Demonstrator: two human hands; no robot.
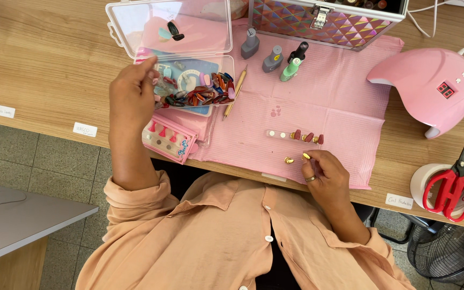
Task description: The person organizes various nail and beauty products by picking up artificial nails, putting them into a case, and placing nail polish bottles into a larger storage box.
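Pink mat (345, 96) covers the desk (38, 59) under my hands. My right hand (326, 174) sits at the mat's near edge, fingers pinched narrow on a small gold nail tip (306, 156) at the hand's 11 o'clock. A second gold tip (289, 160) lies loose on the mat just beside it, at 9 o'clock from the fingertips. The tip strip (295, 135), with red tips on its right half, lies near, at 12 o'clock from that hand. My left hand (131, 99) is well apart, at 9 o'clock, fingers curled at the left edge of the clear box (189, 88) of coloured tips; I cannot tell whether it holds one. Three polish bottles (273, 58) stand at the strip's 12 o'clock, and the pink lamp (430, 86) sits at 2 o'clock from my right hand
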